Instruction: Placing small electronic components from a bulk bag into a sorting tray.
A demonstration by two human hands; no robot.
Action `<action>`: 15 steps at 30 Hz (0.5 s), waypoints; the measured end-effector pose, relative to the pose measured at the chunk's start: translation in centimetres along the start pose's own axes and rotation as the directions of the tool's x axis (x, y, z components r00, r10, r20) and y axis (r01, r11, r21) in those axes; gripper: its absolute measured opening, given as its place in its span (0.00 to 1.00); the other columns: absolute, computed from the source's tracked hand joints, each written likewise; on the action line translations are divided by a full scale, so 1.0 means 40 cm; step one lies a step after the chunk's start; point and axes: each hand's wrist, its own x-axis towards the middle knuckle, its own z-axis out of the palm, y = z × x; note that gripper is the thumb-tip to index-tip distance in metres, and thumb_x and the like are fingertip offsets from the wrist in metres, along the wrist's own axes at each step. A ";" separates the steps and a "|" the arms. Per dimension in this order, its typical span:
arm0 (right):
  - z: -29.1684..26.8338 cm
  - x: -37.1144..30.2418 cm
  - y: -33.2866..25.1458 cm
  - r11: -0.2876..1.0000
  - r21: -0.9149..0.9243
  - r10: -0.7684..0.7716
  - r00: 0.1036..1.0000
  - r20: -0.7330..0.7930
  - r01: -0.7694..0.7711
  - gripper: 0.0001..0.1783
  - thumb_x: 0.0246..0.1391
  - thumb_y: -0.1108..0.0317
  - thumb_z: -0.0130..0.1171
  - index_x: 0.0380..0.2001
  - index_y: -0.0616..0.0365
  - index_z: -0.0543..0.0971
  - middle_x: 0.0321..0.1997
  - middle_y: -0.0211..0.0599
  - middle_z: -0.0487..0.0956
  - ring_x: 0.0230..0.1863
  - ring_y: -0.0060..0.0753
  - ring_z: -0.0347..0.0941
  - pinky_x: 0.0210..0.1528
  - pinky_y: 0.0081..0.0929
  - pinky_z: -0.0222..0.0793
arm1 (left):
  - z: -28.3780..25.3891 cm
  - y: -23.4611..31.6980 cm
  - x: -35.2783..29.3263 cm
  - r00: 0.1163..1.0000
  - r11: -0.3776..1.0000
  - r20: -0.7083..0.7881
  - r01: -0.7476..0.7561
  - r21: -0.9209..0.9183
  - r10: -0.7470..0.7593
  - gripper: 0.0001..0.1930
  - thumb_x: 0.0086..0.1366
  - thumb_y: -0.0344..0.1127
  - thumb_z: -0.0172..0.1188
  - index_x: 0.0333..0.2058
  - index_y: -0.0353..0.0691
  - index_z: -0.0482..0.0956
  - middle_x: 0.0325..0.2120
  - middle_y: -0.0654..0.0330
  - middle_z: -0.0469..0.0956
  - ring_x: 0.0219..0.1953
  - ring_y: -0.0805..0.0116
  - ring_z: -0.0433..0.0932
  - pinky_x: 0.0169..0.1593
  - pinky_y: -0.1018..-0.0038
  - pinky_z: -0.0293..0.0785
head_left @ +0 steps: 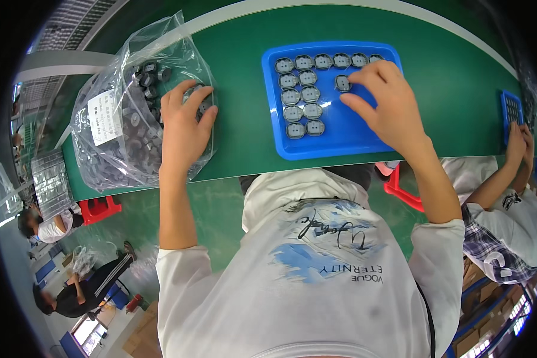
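Inside the blue plastic tray, a rounded grey plastic housing sits apart from the rest, at the fingertips of the right hand. The index finger meets its side and the thumb lies just by its lower edge; whether they pinch it, or whether it rests on the tray floor, cannot be told. A row of seated housings lines the tray's far side, and two columns run down its left side.

The hands are well apart. Left of the tray, the left hand curls over grey pieces at the clear plastic bag; how firmly it grips any of them is unclear.

The likeliest slip is at the right fingertips — a hold so near the housing's edge could let it twist or tip, and then knock a neighbour in the far row askew. The tray's near rim lies close to the edge of the green tabletop, so a bump from the right forearm might push it over. The bag, soft and loosely gaping, could sag or snag on the left fingers, spilling pieces toward the tray.
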 end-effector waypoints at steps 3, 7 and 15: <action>0.009 -0.006 -0.010 0.981 -0.102 0.172 0.984 0.055 -0.166 0.11 0.51 0.70 0.69 0.38 0.57 0.81 0.39 0.37 0.77 0.39 0.41 0.76 0.41 0.36 0.75 | 0.008 -0.007 -0.004 0.999 0.999 0.024 0.029 -0.036 -0.029 0.16 0.59 0.28 0.66 0.47 0.40 0.83 0.54 0.51 0.74 0.56 0.49 0.70 0.57 0.59 0.70; 0.037 -0.006 0.001 0.994 -0.060 0.096 0.992 0.079 -0.091 0.11 0.49 0.69 0.70 0.36 0.58 0.81 0.41 0.37 0.77 0.38 0.40 0.76 0.39 0.36 0.74 | 0.022 -0.028 0.008 0.998 0.991 -0.025 0.052 -0.127 -0.056 0.14 0.59 0.26 0.64 0.46 0.40 0.83 0.50 0.51 0.77 0.52 0.50 0.74 0.52 0.61 0.74; 0.035 0.030 0.000 0.996 -0.081 0.039 0.999 0.027 -0.037 0.09 0.48 0.74 0.69 0.33 0.60 0.81 0.44 0.38 0.73 0.44 0.43 0.70 0.46 0.37 0.71 | 0.015 -0.023 0.010 0.999 0.996 -0.034 0.025 -0.087 -0.028 0.12 0.59 0.26 0.63 0.44 0.39 0.83 0.48 0.51 0.77 0.50 0.50 0.75 0.51 0.60 0.74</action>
